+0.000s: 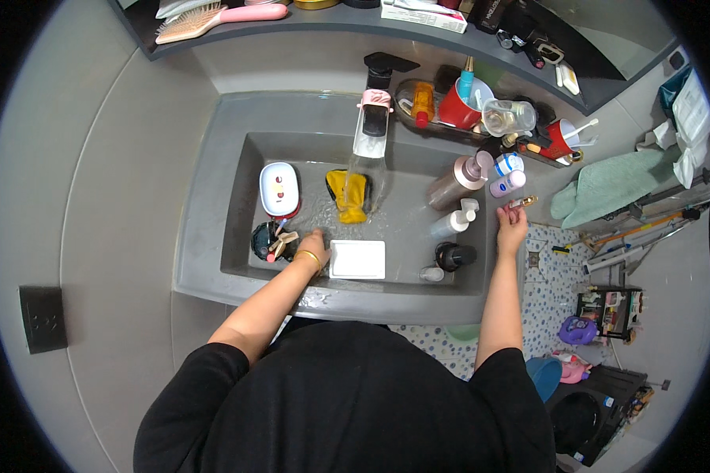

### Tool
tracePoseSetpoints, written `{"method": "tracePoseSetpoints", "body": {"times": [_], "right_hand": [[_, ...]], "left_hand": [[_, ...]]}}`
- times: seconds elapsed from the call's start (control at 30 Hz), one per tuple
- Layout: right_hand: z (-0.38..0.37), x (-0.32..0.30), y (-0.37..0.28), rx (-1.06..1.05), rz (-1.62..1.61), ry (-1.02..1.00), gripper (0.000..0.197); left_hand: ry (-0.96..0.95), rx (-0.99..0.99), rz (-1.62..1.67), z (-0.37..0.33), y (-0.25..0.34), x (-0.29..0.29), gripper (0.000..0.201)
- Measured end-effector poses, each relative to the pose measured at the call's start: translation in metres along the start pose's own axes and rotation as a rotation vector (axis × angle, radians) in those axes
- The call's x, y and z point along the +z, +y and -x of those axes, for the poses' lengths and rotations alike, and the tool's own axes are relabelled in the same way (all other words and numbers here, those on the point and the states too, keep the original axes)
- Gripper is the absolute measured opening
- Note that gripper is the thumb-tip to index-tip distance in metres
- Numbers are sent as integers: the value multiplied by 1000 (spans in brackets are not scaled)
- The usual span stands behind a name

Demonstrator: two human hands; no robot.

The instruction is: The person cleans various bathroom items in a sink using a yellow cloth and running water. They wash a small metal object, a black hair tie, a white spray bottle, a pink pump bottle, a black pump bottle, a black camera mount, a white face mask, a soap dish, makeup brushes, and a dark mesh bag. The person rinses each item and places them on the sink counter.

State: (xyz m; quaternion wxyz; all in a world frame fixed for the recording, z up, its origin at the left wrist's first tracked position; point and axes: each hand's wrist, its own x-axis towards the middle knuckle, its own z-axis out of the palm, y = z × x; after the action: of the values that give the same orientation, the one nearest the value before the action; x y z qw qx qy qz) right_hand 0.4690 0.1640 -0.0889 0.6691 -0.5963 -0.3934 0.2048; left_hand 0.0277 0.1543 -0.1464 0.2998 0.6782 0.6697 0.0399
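Note:
My left hand (314, 246), a gold bangle at its wrist, reaches down into the grey sink (197, 197) beside a white rectangular tray (357, 260). Its fingers are mostly hidden, so whether it grips the tray's edge is unclear. On its other side stands a dark cup (265, 243) with small tools and tubes. My right hand (512, 225) pinches a small clear bottle with a gold-coloured top (521, 203) at the sink's right rim. Water runs from the faucet (371, 130) onto a yellow and black cloth (349, 195). A white oval dish (279, 190) rests at the sink's left.
Pump bottles (454, 224) and a black-capped jar (455, 256) stand in the sink's right part. Small white bottles (508, 184), red cups (459, 109) and a clear cup (509, 116) line the back right. A dark shelf (331, 21) overhangs the back. A green towel (611, 185) hangs right.

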Motion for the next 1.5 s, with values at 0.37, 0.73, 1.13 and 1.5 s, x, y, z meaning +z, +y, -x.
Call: {"method": "tracePoseSetpoints", "body": {"times": [0.37,0.73,1.13,1.5], "right_hand": [[45,22,-101,15,10,-71,23],[99,58,-172,277,-442,-356,30],[5,-4,-50,52,356,-19,28],[-4,11,-52,76,440,-92,39]], "left_hand": [[124,405,227,19,60,-28,31],[-467,412,1374,47,217,-71,21],[-243,532,961,30,245,-35,26],[-75,525,118,0,149,12,37]]}}
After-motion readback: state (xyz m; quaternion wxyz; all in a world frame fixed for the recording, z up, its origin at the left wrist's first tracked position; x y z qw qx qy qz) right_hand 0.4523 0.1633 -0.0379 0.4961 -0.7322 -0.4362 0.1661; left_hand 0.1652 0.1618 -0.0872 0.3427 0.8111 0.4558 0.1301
